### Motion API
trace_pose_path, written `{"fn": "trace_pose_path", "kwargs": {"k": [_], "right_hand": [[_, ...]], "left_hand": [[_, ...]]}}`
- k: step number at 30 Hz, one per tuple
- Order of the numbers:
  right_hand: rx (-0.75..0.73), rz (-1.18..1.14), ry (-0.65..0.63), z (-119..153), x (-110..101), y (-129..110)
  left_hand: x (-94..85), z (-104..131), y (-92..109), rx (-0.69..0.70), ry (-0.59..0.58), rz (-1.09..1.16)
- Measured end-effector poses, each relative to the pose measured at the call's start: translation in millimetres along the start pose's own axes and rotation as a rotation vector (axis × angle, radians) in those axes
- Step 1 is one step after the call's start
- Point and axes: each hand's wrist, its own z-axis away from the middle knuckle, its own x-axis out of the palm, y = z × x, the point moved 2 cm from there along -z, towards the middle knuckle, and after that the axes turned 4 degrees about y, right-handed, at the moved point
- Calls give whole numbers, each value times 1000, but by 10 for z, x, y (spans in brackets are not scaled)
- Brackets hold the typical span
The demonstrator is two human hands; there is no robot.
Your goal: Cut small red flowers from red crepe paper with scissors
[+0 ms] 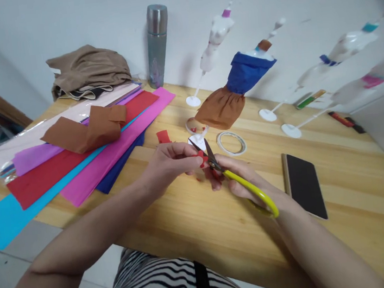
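Between the fingertips of my left hand [173, 164] is a small red paper piece [201, 158], its outline rounded like a flower. My right hand [241, 175] grips yellow-handled scissors [251, 188]. Their dark blades are spread apart, right beside the red piece; whether they touch it I cannot tell. A small red scrap [163, 137] lies on the table just beyond my left hand. Behind the hands stands a small white mannequin dressed in a blue top [249, 70] and a gathered brown skirt [221, 108].
Coloured paper strips [118, 146] with a brown piece [87, 131] cover the left side. A brown cloth [90, 67] and a flask [159, 45] are near the wall. Tape rolls [231, 144], more mannequins [215, 36], a dark tablet-like object [305, 185] and a red cutter [341, 119] also lie about.
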Motion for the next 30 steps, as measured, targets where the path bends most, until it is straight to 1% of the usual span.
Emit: {"fn": "trace_pose_path", "kwargs": {"k": [3,6,10,12,14,17,19,22,24,27,30], "right_hand": [[-76,14,-117,-3,1,10],[-107,25,-123,-5,-6,4],[-66,92,-124,-10,-7,-7],[-50,79,-140,-8,2,0],[-41,8,-121,-1,20,15],[9,-93,-34,13,61,42],[33,-107,2,21,89,42],[44,-97,3,26,99,21],[46,-83,-27,23,77,20],[35,-42,-115,15,24,66],[1,-24,-148,11,-22,146]], "left_hand": [[-8,-9,9,15,5,-31],[-22,-23,11,7,22,-84],[-35,-41,-8,-12,4,-120],[-38,-52,-26,-26,0,-115],[-40,-63,-43,-30,4,-105],[-40,-75,-62,-47,18,-95],[-39,-76,-65,-70,21,-85],[-35,-76,-53,-91,8,-70],[-34,-77,-42,-95,9,-71],[-36,-75,-33,-92,18,-83],[-36,-68,-34,-85,13,-89]]}}
